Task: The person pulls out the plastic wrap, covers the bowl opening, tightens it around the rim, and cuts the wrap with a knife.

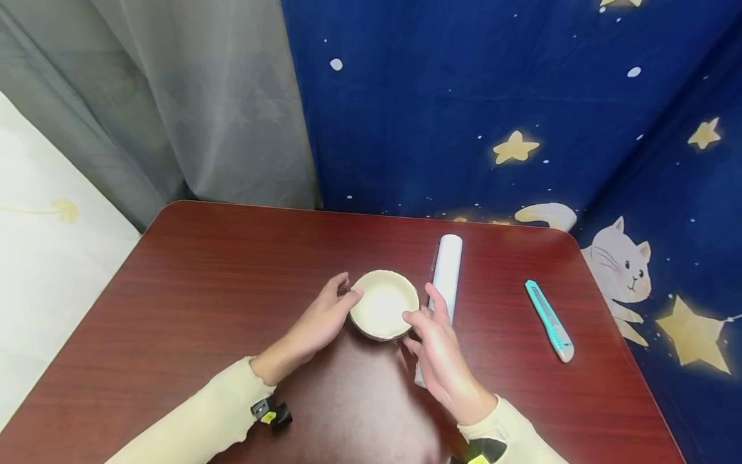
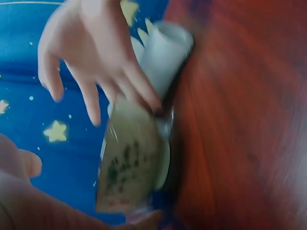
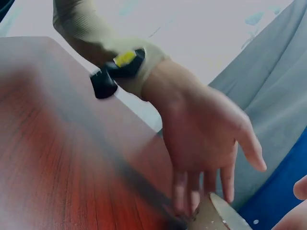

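Observation:
A round cream bowl sits between the two hands near the middle of the table; dark handwriting-like marks show on its outer wall in the left wrist view. My left hand is at the bowl's left side, its thumb above the rim and its fingers fairly straight. On the opposite side my right hand has its thumb over the rim, its index finger stretched away and lower fingers by the outer wall. Both thumbs look spread from the fingers in the wrist views. Behind the right hand lies a white roll, partly hidden.
A teal utility knife lies on the right part of the reddish-brown wooden table. Beyond the far edge hang a grey curtain and a blue star-patterned curtain.

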`<state>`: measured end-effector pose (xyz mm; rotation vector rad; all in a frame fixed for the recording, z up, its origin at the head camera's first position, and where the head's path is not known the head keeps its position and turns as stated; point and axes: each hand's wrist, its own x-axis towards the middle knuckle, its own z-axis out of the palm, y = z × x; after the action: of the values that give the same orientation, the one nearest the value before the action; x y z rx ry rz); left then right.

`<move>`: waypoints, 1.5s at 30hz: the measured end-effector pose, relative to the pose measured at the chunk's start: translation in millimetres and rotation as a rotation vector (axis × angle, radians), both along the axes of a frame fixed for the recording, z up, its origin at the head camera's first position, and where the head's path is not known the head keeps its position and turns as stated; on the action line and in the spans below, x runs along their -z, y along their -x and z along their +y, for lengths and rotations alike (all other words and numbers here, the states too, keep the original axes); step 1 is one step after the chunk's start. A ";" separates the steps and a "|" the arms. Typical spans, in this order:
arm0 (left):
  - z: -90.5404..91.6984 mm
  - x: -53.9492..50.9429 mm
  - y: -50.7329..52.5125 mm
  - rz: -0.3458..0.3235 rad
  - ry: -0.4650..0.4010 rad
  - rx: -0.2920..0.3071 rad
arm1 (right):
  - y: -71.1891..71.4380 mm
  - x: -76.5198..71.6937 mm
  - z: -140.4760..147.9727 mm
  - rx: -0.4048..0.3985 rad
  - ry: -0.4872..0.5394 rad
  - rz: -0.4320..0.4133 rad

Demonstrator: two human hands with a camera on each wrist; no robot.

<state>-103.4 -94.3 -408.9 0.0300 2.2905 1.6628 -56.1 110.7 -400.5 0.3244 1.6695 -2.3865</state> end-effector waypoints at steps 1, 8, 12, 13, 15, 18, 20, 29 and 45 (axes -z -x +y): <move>-0.4 1.2 5.2 0.025 0.013 0.018 | -2.9 -1.5 1.4 -0.008 -0.005 0.004; -1.0 10.2 24.5 0.055 -0.075 0.122 | -15.4 -3.8 2.4 -0.067 0.049 0.002; -0.1 11.2 20.6 0.022 -0.144 0.109 | -13.0 0.3 0.3 -0.051 0.115 -0.024; 0.3 11.2 18.9 0.015 -0.146 0.102 | -11.8 1.5 0.0 -0.045 0.128 -0.025; 0.9 10.6 14.9 -0.001 -0.145 0.093 | -9.6 3.1 -0.6 -0.038 0.149 -0.025; 1.6 10.4 9.5 -0.016 -0.146 0.081 | -6.9 4.5 -1.5 -0.032 0.160 -0.017; 2.0 9.9 6.3 -0.042 -0.176 0.072 | -5.2 4.8 -2.0 -0.025 0.155 -0.018; 5.3 7.4 -9.7 -0.152 -0.319 0.037 | 1.8 4.7 3.8 -0.020 0.063 -0.048; 6.7 12.4 -14.2 -0.174 -0.360 0.054 | 18.0 2.4 21.0 -0.090 0.011 -0.066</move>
<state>-89.2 -87.6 -421.3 0.0253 1.8275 1.9432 -74.2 131.8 -402.9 0.3154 1.6062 -2.2939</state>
